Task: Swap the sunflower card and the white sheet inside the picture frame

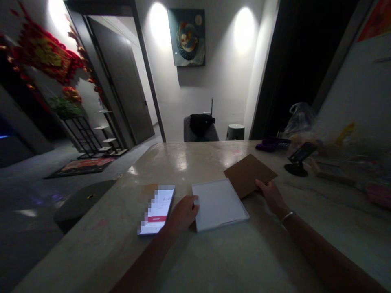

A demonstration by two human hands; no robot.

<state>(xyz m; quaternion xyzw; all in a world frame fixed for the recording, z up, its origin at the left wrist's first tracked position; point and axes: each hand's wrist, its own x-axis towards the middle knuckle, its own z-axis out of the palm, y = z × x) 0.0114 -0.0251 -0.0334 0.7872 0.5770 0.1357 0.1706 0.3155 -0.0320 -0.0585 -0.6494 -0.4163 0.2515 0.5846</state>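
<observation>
My left hand [184, 212] is closed on the left edge of a white square panel [218, 203] with a thin pale rim. The panel lies low over the table in front of me; whether it rests flat on it I cannot tell. A brown cardboard sheet [247, 174] is beyond it to the right, its near left part beside or just behind the panel's far right edge. My right hand [271, 196], with a bracelet at the wrist, pinches the sheet's near right edge. Left of my left hand lies a lit smartphone [159, 211], partly pixelated.
The pale stone table [177, 158] stretches ahead. On its right stand a black phone stand [297, 162], a purple item [271, 144], a clear plastic bag [301, 118] and a small wooden frame [331, 170]. A grey stool [81, 203] and a chair [191, 130] stand around it.
</observation>
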